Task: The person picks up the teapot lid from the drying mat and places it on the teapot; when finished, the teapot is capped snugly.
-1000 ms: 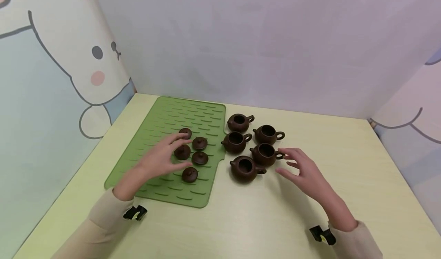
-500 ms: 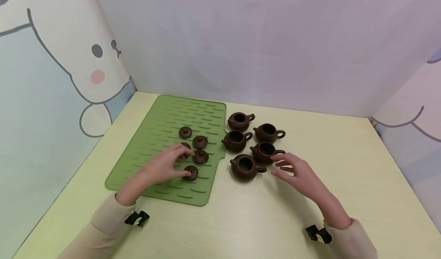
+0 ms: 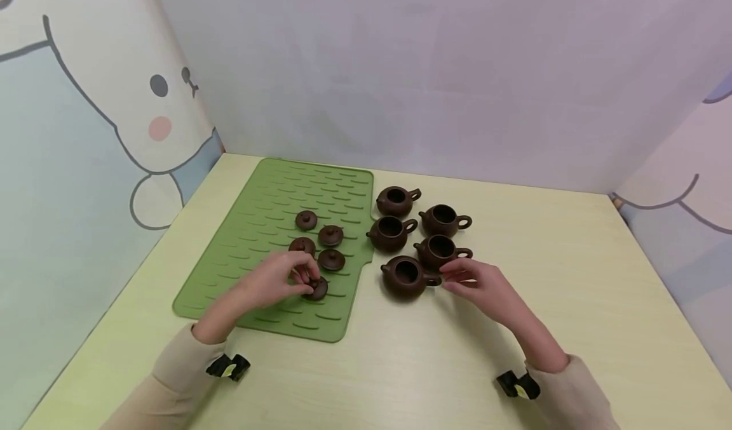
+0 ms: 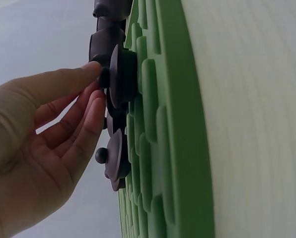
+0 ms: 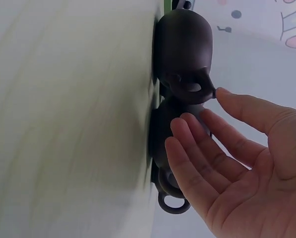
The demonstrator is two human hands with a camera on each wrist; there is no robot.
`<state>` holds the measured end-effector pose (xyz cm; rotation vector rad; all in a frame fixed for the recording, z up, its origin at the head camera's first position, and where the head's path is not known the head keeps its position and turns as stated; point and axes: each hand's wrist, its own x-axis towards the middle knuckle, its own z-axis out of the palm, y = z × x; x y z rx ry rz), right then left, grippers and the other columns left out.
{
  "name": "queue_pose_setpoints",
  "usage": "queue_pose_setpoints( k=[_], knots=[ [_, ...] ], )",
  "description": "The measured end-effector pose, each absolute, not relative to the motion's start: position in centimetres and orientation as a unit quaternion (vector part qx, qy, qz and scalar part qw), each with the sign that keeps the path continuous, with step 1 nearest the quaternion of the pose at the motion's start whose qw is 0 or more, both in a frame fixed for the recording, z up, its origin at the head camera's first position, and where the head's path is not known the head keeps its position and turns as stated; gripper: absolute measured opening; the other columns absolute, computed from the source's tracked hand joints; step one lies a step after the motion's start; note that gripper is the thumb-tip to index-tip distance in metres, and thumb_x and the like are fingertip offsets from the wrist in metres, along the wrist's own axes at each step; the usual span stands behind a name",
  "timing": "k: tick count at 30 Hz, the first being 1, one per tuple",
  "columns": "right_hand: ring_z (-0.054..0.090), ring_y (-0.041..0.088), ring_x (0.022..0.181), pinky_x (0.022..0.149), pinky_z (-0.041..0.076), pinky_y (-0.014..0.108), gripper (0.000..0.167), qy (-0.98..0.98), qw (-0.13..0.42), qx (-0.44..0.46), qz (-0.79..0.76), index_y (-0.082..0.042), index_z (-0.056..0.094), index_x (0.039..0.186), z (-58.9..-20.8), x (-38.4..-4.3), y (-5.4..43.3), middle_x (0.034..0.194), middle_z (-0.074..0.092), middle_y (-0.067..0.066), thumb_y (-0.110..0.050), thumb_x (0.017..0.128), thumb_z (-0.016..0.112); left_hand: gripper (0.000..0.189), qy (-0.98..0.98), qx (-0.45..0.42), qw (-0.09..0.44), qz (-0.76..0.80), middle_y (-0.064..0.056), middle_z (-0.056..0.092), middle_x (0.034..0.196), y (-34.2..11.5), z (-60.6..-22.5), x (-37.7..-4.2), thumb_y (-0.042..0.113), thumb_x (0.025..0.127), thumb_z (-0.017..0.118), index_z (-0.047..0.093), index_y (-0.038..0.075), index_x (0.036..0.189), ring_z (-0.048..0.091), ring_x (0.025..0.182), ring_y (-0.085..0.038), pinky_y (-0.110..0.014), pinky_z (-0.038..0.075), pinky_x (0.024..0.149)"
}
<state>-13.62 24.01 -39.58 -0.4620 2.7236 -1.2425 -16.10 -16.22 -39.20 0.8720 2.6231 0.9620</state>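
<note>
My left hand (image 3: 271, 282) is at the nearest dark brown teapot lid (image 3: 319, 289), its thumb and fingertips around the round knob. In the left wrist view that lid (image 4: 119, 77) stands at the green mat's surface. Beyond it are several more lids, among them a domed lid (image 3: 331, 260). My right hand (image 3: 477, 288) reaches to the handle of the nearest lidless teapot (image 3: 403, 279). In the right wrist view the thumb tip is at the edge of that handle (image 5: 197, 94), and the other fingers are extended, not wrapped round it.
The ribbed green mat (image 3: 274, 195) covers the left part of the pale table (image 3: 400, 379). Several other lidless teapots, including one at the back (image 3: 394, 202), stand close together right of the mat. Light curtains or panels (image 3: 400, 87) enclose the table.
My left hand has come down and its thumb and fingers have closed on the nearest lid's knob. The right hand has moved left, to the nearest teapot's handle.
</note>
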Motion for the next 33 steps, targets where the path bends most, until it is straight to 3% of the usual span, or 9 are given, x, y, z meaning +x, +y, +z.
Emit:
queue_pose_setpoints(
  k=[10,33],
  knots=[
    [0.072,0.019,0.093,0.074,0.056,0.020,0.013,0.904,0.061,-0.136,-0.401,-0.011,0.074,0.104,-39.7,-14.0,23.6,0.103,0.074,0.005,-0.014,0.092,0.072,0.019,0.895,0.284,0.119,0.324,0.001,0.067,0.089,-15.9,-39.6,-16.2,-0.003,0.084,0.076,0.067,0.012,0.092,0.061,0.079,-0.005,-0.021,0.056,0.069],
    [0.071,0.020,0.090,0.072,0.054,0.020,0.008,0.909,0.053,-0.120,-0.395,-0.011,0.075,0.098,-39.9,-14.2,23.2,0.096,0.075,0.004,-0.012,0.091,0.072,0.016,0.893,0.300,0.118,0.314,0.003,0.068,0.091,-13.2,-37.5,-17.4,0.003,0.086,0.076,0.068,0.014,0.093,0.063,0.081,-0.005,-0.021,0.056,0.073]
  ],
)
